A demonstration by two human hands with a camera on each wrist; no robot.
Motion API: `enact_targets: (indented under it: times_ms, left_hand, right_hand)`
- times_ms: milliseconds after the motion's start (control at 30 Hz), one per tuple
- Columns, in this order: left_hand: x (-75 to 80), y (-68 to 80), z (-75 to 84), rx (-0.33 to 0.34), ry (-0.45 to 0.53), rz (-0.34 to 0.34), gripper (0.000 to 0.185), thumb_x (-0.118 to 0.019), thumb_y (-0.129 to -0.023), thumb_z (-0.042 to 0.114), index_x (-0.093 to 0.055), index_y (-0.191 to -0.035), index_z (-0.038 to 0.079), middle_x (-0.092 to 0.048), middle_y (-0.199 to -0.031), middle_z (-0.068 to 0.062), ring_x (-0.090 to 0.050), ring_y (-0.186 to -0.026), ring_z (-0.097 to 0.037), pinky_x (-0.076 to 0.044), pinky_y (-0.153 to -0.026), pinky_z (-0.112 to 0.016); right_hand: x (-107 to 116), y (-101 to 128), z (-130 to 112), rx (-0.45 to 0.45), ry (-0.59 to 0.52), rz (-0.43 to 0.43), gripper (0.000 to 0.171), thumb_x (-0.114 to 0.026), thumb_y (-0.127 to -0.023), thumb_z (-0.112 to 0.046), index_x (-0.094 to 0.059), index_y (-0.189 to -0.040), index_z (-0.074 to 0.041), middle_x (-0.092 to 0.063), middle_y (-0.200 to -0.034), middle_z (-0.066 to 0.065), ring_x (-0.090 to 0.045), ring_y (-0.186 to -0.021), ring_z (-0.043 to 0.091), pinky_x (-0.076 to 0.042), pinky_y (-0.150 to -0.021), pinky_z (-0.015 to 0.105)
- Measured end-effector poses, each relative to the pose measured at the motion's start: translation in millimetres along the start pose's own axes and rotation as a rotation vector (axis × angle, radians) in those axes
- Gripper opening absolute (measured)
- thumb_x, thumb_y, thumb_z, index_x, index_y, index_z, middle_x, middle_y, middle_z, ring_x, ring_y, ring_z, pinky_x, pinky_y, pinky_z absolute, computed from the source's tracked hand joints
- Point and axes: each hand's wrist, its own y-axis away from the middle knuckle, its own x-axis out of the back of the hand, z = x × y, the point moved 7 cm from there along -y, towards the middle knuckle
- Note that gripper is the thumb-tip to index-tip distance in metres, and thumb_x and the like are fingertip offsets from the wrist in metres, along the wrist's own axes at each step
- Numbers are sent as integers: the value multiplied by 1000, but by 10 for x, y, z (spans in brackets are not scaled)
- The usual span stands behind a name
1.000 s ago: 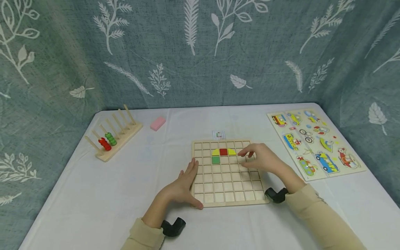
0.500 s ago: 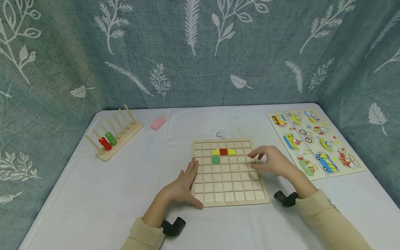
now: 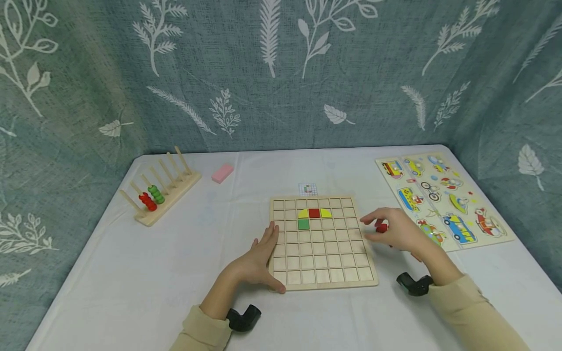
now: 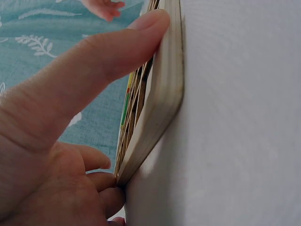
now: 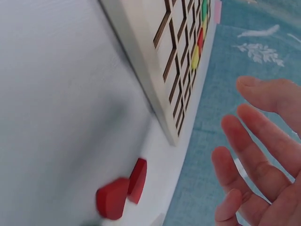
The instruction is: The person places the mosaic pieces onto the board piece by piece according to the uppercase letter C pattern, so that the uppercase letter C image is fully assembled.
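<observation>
My left hand (image 3: 256,265) braces the near left corner of a wooden grid board (image 3: 325,286). Its thumb presses the front rim in the left wrist view, while the fingers lie along the left side. Seated in the grid are a red square block (image 3: 313,213), a green square block (image 3: 303,224) and two yellow blocks with rounded corners (image 3: 326,213). Just off the board's right edge hovers my right hand (image 3: 397,229), fingers slightly bent and holding nothing. Beneath it, two red blocks (image 5: 112,198) lie on the table in the right wrist view; the hand partly hides them from the head view.
A small printed pattern card (image 3: 307,189) lies behind the board. At the left stands a wooden peg rack (image 3: 171,197) with red and green beads; a pink block (image 3: 222,173) is beside it. A vehicle puzzle board (image 3: 476,243) is on the right. A patterned curtain (image 3: 281,102) backs the table.
My right hand has moved right, from over the board's upper right cells to beyond its right edge. A red block now shows beneath it. The left hand and the seated blocks stay put.
</observation>
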Motion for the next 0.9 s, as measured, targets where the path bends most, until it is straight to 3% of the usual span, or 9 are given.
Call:
enact_targets:
  times_ms: [167, 433, 900]
  left_hand:
    - [2, -3, -3, -2, 2, 5, 134, -90, -50, 25, 1, -144, -4, 11, -150, -16, 8, -138, -27, -1, -109, -49]
    - [2, 4, -9, 5, -2, 7, 134, -90, -50, 26, 0, -144, -3, 11, -151, -16, 8, -138, -26, -1, -110, -48]
    - [0, 0, -15, 10, -10, 1, 134, -90, -51, 26, 1, -144, -2, 10, -151, -15, 8, -138, -26, -1, -110, -47]
  right_hand:
    - [63, 77, 41, 2, 2, 7, 30, -73, -76, -9, -67, -104, -2, -65, -92, 9, -55, -64, 16, -46, -49, 25]
    - [162, 190, 173, -29, 66, 33, 33, -75, -73, -10, -68, -104, -4, -67, -96, 5, -56, -84, 23, -46, -60, 27]
    - [198, 368, 343, -96, 75, 12, 35, -77, -72, -16, -68, -104, -5, -66, -99, 7, -55, -87, 23, -45, -64, 31]
